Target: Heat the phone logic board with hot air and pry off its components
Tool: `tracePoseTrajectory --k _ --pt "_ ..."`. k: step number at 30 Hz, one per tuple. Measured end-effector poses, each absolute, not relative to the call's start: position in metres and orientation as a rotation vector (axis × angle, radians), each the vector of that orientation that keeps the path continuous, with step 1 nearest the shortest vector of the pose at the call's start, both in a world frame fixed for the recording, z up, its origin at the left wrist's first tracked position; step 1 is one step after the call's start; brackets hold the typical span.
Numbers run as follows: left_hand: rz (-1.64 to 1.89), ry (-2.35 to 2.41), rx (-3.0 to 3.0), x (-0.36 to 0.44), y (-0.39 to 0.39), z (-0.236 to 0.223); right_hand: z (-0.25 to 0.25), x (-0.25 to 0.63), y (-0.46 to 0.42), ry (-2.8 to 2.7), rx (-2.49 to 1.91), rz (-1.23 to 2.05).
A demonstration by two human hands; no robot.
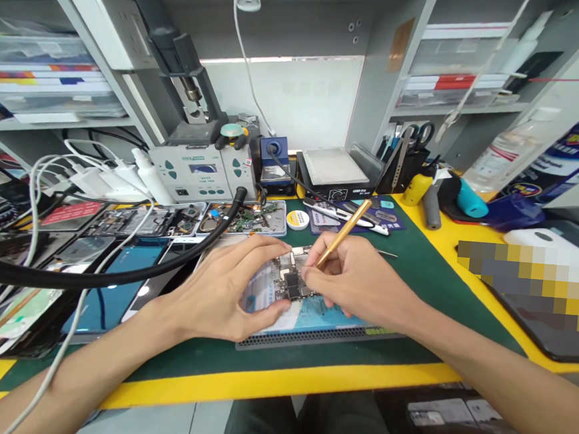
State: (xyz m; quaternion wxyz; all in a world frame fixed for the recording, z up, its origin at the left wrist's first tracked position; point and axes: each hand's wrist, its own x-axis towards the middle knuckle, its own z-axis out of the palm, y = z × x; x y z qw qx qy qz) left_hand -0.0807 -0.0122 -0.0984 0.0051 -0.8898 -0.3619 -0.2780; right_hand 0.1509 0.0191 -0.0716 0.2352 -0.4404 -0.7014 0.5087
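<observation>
My right hand (355, 279) grips a slim gold-coloured tool (346, 229) like a pen, its tip down on a small circuit board (290, 280). The board lies on a blue work pad (311, 319) over a dark holder, on the green mat (415, 280). My left hand (228, 289) rests on the pad's left side, thumb and fingers steadying the board's edge and the pad. The tool's very tip is hidden behind my fingers.
A thick black hose (114, 277) crosses the left side, over phone screens (113, 290) and parts trays (249, 217). Behind stand a rework station (197, 170), a hot plate (336, 170), a tool cup (404, 162) and bottles. The bench edge (256, 381) is yellow.
</observation>
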Motion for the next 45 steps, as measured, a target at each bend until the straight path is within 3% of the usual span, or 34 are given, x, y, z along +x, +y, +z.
tracePoseTrajectory --k 23,45 --pt "-0.884 -1.096 -2.766 -0.0787 -0.0095 -0.0988 -0.0734 0.1499 0.0197 -2.069 -1.175 1.219" --pt "-0.873 -1.108 -2.757 -0.0785 -0.011 -0.0971 -0.0686 0.1469 0.0176 -2.029 -1.073 1.323"
